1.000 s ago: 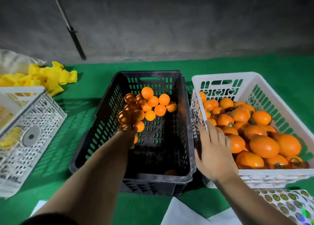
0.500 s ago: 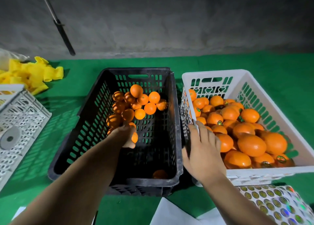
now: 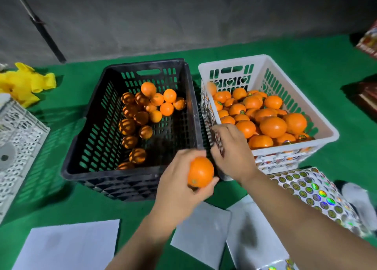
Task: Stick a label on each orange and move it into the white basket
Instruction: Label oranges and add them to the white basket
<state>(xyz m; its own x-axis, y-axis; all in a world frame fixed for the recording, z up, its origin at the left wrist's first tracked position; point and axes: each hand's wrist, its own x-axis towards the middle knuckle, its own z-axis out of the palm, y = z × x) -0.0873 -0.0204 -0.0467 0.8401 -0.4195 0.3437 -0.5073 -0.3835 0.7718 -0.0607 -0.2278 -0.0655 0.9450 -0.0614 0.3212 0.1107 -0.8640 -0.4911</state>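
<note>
A black crate (image 3: 130,127) sits on the green mat, loose oranges (image 3: 146,110) lying inside it. Just in front of its near right corner the left hand (image 3: 179,190) grips an orange (image 3: 200,171), fingers curled round it. Beside it the right hand (image 3: 232,153), fingers bent and motion-blurred so I cannot tell their grasp, hovers at the near left corner of the white basket (image 3: 318,114), which is heaped with fruit; a label sheet (image 3: 310,190) lies further right.

One orange (image 3: 201,171) is gripped above the black crate's (image 3: 130,177) near right corner, its stem end facing down-left; more oranges (image 3: 146,108) lie loose in that crate; the white basket (image 3: 318,114), just beside it, is heaped with labelled oranges (image 3: 263,116); a holographic label sheet (image 3: 310,190) lies flat before the basket.
</note>
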